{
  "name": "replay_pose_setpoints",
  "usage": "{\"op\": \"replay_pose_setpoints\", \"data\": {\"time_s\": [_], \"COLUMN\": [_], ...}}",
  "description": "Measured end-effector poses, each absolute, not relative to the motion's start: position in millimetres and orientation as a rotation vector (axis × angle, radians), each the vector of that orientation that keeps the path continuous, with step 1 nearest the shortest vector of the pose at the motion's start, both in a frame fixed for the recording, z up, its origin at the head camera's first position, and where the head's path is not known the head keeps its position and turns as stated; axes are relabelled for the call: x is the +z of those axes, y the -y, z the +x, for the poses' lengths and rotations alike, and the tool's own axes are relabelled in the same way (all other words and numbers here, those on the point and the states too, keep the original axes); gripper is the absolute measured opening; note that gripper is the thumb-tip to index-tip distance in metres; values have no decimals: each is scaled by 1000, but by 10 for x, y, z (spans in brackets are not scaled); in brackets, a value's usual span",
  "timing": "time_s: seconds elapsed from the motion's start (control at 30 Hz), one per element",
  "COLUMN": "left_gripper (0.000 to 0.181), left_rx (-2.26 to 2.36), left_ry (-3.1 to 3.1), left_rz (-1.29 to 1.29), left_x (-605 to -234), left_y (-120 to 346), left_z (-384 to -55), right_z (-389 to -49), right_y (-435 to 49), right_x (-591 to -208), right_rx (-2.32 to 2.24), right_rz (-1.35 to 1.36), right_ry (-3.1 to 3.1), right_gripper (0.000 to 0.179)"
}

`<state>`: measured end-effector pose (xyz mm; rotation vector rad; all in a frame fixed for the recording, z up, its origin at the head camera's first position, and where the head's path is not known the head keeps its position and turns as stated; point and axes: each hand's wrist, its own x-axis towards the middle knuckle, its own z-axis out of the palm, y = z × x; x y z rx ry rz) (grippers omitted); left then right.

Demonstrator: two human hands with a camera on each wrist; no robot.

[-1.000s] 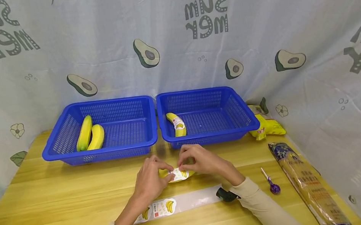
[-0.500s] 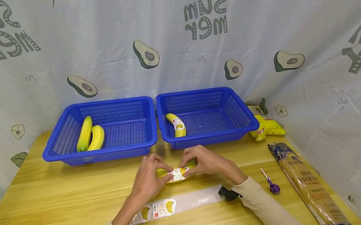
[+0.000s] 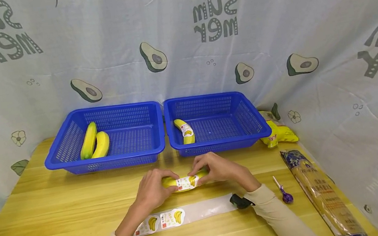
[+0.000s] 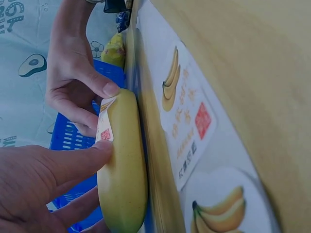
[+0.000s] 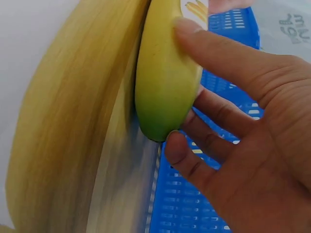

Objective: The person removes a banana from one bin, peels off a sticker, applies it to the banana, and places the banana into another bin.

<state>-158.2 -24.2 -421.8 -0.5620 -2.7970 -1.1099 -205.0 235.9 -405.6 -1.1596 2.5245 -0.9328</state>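
Between both hands a yellow banana [image 4: 127,179] lies sideways on the wooden table, its tip greenish in the right wrist view. A white label [image 3: 186,183] with a banana picture sits across its middle. My left hand [image 3: 153,189] grips the left end, thumb at the label's edge and fingers behind. The right hand [image 3: 218,168] grips the other end the same way, its thumb [image 5: 192,31] next to the label. In front of them lies a backing strip [image 3: 209,208] bearing printed banana labels [image 3: 172,218].
At the back left, a blue basket [image 3: 107,159] holds two bananas [image 3: 94,141]. The blue basket [image 3: 219,141] beside it holds one labelled banana [image 3: 185,130]. To the right lie a purple lollipop [image 3: 286,196], a long noodle-like packet [image 3: 320,192] and a yellow packet [image 3: 280,133].
My thumbs and fingers have shifted outward from the label toward the banana's ends, so more of the label shows. The left forearm has moved slightly left.
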Motion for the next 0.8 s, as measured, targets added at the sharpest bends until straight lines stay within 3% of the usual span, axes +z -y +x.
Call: {"op": "replay_pose_setpoints", "data": {"time_s": [0.37, 0.8], "left_gripper": [44, 35], "left_rx": [-1201, -1185], "left_ry": [2847, 2807], "left_rz": [-672, -829], "left_x": [-4182, -4213], "left_y": [332, 369], "left_z": [-1624, -1636], "right_z": [-2059, -2079], "right_y": [-2366, -2212], "right_x": [-4045, -4018], "right_rx": [-884, -935], "right_rz": [-1246, -1232], "right_ry": [-2511, -2430], "right_gripper": [32, 23]}}
